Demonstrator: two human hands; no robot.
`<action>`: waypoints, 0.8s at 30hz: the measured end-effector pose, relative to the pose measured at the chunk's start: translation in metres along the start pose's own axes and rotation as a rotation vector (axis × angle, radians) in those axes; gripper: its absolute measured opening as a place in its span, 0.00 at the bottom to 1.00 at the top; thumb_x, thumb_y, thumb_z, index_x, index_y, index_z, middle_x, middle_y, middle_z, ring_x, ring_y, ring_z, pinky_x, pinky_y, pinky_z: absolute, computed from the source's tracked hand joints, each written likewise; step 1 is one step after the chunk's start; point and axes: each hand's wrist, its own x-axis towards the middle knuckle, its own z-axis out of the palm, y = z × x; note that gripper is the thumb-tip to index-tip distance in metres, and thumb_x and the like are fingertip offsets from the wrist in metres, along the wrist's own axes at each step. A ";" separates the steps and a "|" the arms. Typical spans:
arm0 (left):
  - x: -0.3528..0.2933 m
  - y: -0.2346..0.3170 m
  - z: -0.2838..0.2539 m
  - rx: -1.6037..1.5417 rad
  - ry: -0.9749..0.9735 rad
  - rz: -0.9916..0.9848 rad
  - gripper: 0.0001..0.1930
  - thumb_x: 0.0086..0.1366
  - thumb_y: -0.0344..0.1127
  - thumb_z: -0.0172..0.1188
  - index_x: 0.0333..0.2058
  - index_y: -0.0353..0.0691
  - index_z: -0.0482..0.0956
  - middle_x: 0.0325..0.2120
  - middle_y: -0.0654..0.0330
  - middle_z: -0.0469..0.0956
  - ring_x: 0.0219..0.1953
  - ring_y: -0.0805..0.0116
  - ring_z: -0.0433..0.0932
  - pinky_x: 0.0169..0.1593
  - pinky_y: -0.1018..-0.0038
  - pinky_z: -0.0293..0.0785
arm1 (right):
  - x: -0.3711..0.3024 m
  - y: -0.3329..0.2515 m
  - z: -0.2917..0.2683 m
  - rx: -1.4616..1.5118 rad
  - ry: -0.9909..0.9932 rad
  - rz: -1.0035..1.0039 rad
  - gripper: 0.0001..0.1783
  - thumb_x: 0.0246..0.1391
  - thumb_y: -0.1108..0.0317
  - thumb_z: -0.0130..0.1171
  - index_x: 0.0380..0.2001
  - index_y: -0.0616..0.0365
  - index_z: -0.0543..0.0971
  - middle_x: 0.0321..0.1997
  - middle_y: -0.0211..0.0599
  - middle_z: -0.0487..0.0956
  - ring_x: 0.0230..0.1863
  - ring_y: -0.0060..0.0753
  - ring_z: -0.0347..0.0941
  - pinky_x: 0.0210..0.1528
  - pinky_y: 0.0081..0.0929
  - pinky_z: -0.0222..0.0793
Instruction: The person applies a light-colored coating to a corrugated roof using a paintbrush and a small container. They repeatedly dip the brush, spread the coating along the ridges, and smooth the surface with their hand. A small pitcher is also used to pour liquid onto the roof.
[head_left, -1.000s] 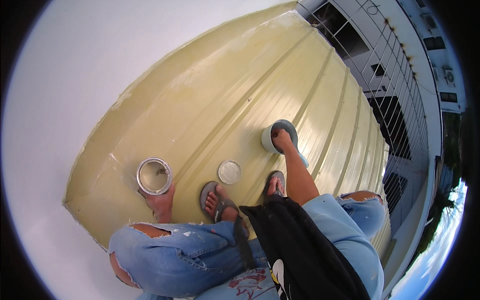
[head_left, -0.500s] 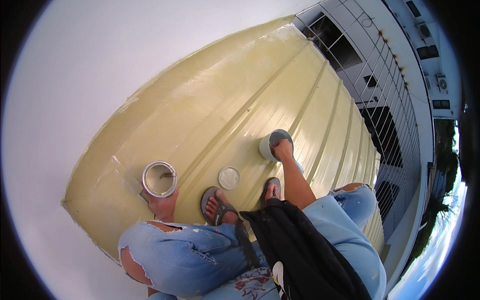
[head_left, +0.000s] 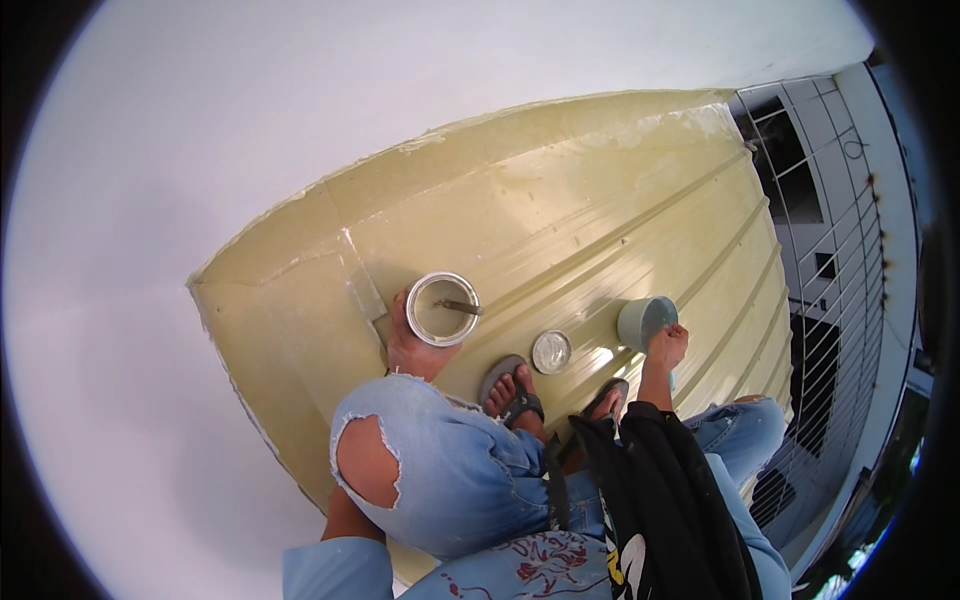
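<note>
An open round metal can [head_left: 425,325] stands upright in the grip of my left hand [head_left: 413,352], its fingers wrapped around the side. Pale greyish-beige stuff fills part of it, and a brown stick [head_left: 460,306] leans on its rim. At the near right edge of a light teal bucket [head_left: 634,324] is my right hand [head_left: 668,346], fingers curled closed. Whatever those fingers may hold is hidden. A round, silvery lid [head_left: 551,352] lies between the can and the bucket, beyond my sandalled feet [head_left: 520,392].
I squat on a yellowish ribbed metal roof [head_left: 520,220] with raised seams. A white wall [head_left: 200,130] borders it at the left and far side. A metal grid [head_left: 850,250] runs along the right edge, with a building behind. Black cloth [head_left: 670,500] hangs over my lap.
My right hand has come up out of the bucket to its rim. My left hand still holds the can. The view has swung left, shifting everything rightward.
</note>
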 end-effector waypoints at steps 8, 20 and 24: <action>0.003 0.003 0.001 -0.023 -0.028 -0.002 0.59 0.43 0.49 0.85 0.68 0.29 0.60 0.59 0.41 0.75 0.59 0.41 0.78 0.61 0.55 0.77 | -0.007 -0.045 -0.016 0.160 -0.015 0.140 0.23 0.71 0.49 0.58 0.36 0.60 0.86 0.29 0.40 0.87 0.34 0.39 0.84 0.41 0.41 0.78; 0.008 0.006 0.001 -0.056 -0.036 -0.003 0.60 0.43 0.50 0.86 0.68 0.28 0.60 0.59 0.41 0.75 0.59 0.42 0.78 0.62 0.56 0.77 | -0.241 -0.335 0.062 0.677 -1.462 -0.128 0.40 0.73 0.62 0.53 0.80 0.57 0.51 0.80 0.48 0.60 0.68 0.45 0.69 0.65 0.43 0.73; 0.009 0.006 -0.001 -0.070 -0.045 -0.011 0.60 0.43 0.50 0.86 0.68 0.28 0.60 0.59 0.41 0.75 0.60 0.42 0.78 0.62 0.56 0.77 | -0.280 -0.393 0.090 0.628 -1.291 -0.206 0.50 0.64 0.72 0.50 0.81 0.58 0.36 0.84 0.52 0.49 0.77 0.51 0.59 0.71 0.43 0.67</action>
